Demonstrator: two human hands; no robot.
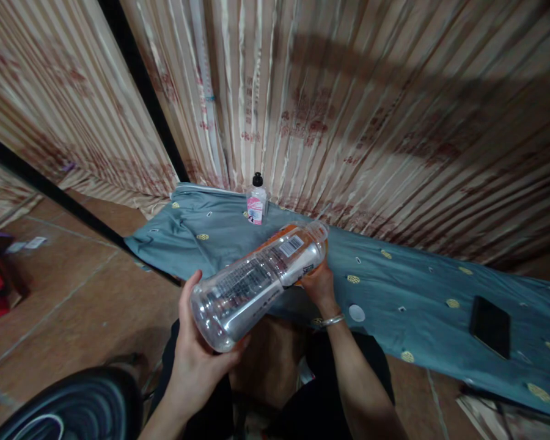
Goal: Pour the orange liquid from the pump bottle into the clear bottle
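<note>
A large clear plastic bottle (256,282) with an orange and white label lies tilted between my hands, its base toward me and its open neck pointing away. My left hand (195,348) cups the base from below. My right hand (319,282) grips the bottle under its neck end, a silver bracelet on its wrist. A round white cap (356,313) lies on the teal cloth (394,287) just right of my right wrist.
A small pink bottle with a black cap (256,200) stands at the cloth's far edge before striped curtains. A black phone (489,326) lies on the cloth at right. A dark round object (73,406) sits at lower left on the tiled floor.
</note>
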